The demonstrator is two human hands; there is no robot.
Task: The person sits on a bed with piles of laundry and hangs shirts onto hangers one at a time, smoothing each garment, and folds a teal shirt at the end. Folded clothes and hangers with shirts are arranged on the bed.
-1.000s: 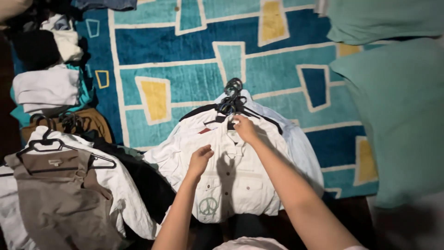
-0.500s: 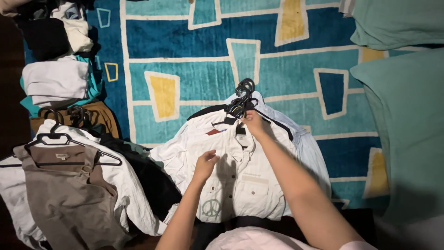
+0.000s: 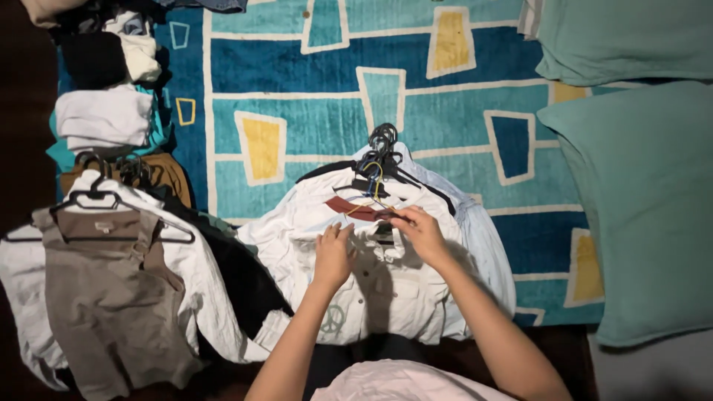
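White shirt under both hands; bare rug beyond.

A home room floor: a patterned rug, green cushions, folded clothes and shirts on hangers.

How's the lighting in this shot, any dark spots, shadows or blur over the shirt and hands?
Head view: light falls on the rug and white shirt; left edge and bottom corners sink into dark. The left hand and right hand cast soft shadows on the shirt. Slightly soft overall, no glare.
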